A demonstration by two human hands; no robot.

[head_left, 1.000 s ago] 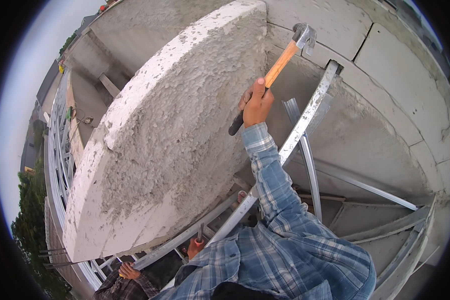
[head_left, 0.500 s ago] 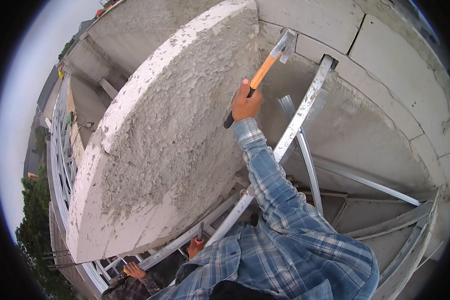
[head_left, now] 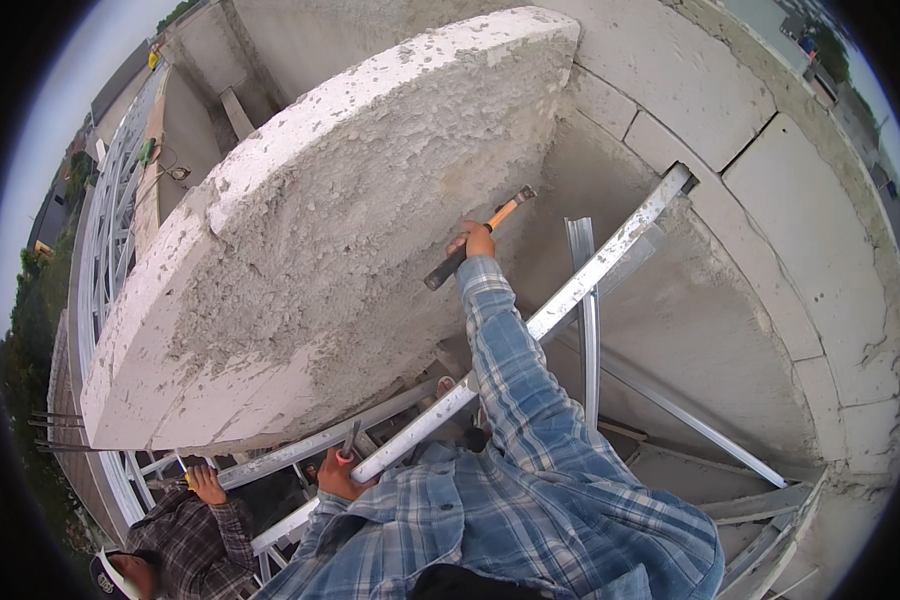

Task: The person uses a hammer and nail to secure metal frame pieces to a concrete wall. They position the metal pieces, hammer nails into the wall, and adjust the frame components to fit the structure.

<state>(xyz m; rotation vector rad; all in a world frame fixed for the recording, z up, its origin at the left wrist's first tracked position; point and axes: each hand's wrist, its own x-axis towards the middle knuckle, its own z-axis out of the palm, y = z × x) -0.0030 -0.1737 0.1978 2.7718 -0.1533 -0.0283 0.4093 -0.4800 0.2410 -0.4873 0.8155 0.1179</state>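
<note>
My right hand is closed round the black grip of a hammer with an orange shaft. The hammer's head points up and to the right, in front of the rough grey wall panel. Lower down, beside a long slanting metal beam, my left hand grips a red-handled tool. Its narrow metal end sticks upward; the exact kind is too small to tell. Both my sleeves are blue plaid.
A co-worker in a dark checked shirt and cap is at lower left, one hand on the metal framing. A thin metal profile stands beside the beam. Curved block wall rises on the right. Metal trusses run along the left.
My right hand has lowered the hammer away from the block wall's edge. My left hand shows more fully with its tool. The view has shifted, bringing the co-worker's head into sight.
</note>
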